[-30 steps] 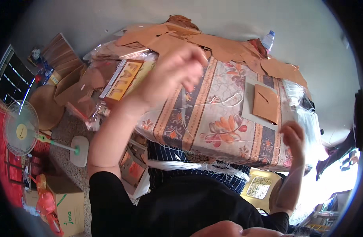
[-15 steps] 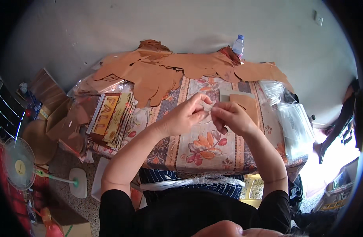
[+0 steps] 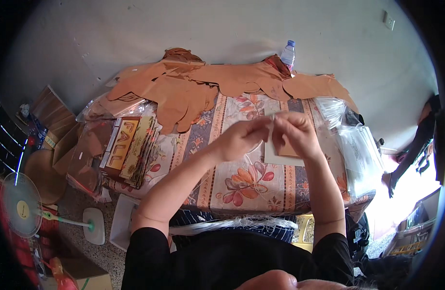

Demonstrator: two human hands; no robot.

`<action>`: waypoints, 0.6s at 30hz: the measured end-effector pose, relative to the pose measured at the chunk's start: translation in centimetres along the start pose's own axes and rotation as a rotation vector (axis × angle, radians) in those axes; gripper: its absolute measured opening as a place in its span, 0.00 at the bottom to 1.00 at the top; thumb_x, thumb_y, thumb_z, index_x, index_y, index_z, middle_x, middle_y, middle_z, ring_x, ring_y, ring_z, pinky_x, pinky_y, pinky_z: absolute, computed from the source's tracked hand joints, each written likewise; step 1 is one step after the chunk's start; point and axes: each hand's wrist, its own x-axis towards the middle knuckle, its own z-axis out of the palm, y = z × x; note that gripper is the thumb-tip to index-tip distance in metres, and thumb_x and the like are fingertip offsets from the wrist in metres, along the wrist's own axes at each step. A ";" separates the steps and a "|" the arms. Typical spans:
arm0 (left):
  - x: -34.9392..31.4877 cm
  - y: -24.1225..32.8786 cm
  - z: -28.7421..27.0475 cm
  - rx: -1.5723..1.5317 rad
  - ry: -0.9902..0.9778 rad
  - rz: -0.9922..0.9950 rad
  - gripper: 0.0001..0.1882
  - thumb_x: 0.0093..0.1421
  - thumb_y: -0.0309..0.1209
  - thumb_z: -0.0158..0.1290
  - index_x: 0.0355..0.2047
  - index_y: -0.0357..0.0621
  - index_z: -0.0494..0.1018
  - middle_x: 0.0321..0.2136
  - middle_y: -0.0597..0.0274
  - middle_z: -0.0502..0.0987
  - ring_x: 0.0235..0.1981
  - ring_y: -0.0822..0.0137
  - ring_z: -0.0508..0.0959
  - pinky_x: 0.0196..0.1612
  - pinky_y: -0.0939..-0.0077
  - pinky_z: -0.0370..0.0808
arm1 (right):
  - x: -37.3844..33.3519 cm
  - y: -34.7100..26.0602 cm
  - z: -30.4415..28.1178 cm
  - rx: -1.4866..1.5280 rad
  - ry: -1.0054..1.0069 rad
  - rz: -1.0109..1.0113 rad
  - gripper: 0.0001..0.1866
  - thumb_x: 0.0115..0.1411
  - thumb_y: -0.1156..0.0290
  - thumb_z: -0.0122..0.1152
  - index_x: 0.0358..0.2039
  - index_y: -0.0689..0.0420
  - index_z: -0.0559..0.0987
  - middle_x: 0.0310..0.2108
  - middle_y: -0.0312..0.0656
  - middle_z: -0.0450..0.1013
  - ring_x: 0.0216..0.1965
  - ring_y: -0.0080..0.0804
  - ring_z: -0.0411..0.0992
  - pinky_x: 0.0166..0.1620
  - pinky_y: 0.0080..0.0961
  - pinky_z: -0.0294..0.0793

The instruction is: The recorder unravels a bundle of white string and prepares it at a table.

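Observation:
My left hand (image 3: 240, 140) and my right hand (image 3: 296, 133) meet above the middle of the table, fingers pinched close together. Between their fingertips is a piece of thin white string (image 3: 272, 119), and a faint loose strand hangs below my left hand. Motion blurs the fingers a little. Beneath my right hand lies a brown card piece (image 3: 289, 151) on a pale flat sheet (image 3: 274, 158). Across my lap stretches a bundle of white strings (image 3: 232, 224).
Brown cut-out sheets (image 3: 184, 99) cover the back of the flowered tablecloth (image 3: 246, 186). At left stands a stack of decorated signs (image 3: 135, 150); at right lie clear plastic bags (image 3: 360, 157). A water bottle (image 3: 288, 55) is by the wall. A fan (image 3: 22, 208) stands on the floor.
Both hands have drawn together and shifted slightly right, with the fingertips now meeting around the string. More of the pale sheet shows beneath them.

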 end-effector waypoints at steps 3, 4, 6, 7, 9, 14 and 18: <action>0.3 -0.2 -1.3 -0.052 -0.078 -0.076 0.12 0.63 0.35 0.41 0.27 0.44 0.67 0.14 0.76 0.58 0.14 0.84 0.55 0.17 0.88 0.53 | 0.5 0.7 0.1 -0.372 0.113 0.006 0.10 0.60 0.71 0.49 0.31 0.62 0.77 0.18 0.32 0.71 0.17 0.13 0.65 0.20 0.11 0.63; 0.5 0.0 -1.8 -0.244 -0.068 -0.135 0.12 0.63 0.36 0.41 0.27 0.44 0.67 0.14 0.76 0.58 0.15 0.84 0.55 0.18 0.88 0.53 | 0.5 0.9 0.1 -0.543 0.094 0.039 0.11 0.60 0.69 0.50 0.30 0.62 0.77 0.20 0.30 0.71 0.17 0.12 0.64 0.20 0.10 0.63; 0.9 -1.2 -2.3 -0.340 -0.055 -0.137 0.11 0.63 0.36 0.42 0.27 0.44 0.67 0.14 0.76 0.58 0.14 0.84 0.55 0.17 0.88 0.53 | -0.1 0.7 -0.5 -0.212 -0.220 0.179 0.10 0.60 0.69 0.50 0.32 0.61 0.77 0.18 0.30 0.70 0.18 0.12 0.64 0.20 0.11 0.64; 0.8 -1.9 -1.8 -0.239 -0.050 -0.138 0.12 0.63 0.36 0.41 0.27 0.44 0.67 0.13 0.76 0.57 0.14 0.83 0.54 0.16 0.88 0.52 | -0.3 1.2 -0.5 -0.060 -0.174 0.103 0.11 0.60 0.69 0.50 0.32 0.62 0.77 0.16 0.31 0.69 0.17 0.13 0.64 0.20 0.12 0.63; 0.4 -0.9 -0.2 -0.231 -0.023 -0.293 0.13 0.64 0.37 0.40 0.27 0.43 0.66 0.13 0.76 0.56 0.13 0.84 0.53 0.15 0.88 0.50 | 0.0 1.6 0.0 0.005 0.022 0.001 0.11 0.60 0.70 0.49 0.32 0.63 0.77 0.14 0.31 0.67 0.15 0.14 0.64 0.19 0.13 0.61; -0.7 -2.0 -1.9 -0.490 -0.151 -0.215 0.13 0.64 0.38 0.40 0.27 0.43 0.66 0.14 0.75 0.59 0.15 0.84 0.57 0.17 0.89 0.53 | 0.2 1.5 -0.7 -0.344 -0.118 0.283 0.09 0.60 0.71 0.50 0.33 0.62 0.77 0.19 0.34 0.72 0.18 0.15 0.67 0.22 0.13 0.65; -0.7 -2.1 0.1 -0.227 -0.109 -0.179 0.12 0.64 0.35 0.39 0.29 0.42 0.68 0.14 0.76 0.60 0.16 0.84 0.57 0.18 0.88 0.54 | -0.6 3.5 -0.4 0.157 -0.049 0.047 0.09 0.60 0.71 0.50 0.32 0.63 0.77 0.20 0.35 0.72 0.17 0.17 0.67 0.21 0.13 0.65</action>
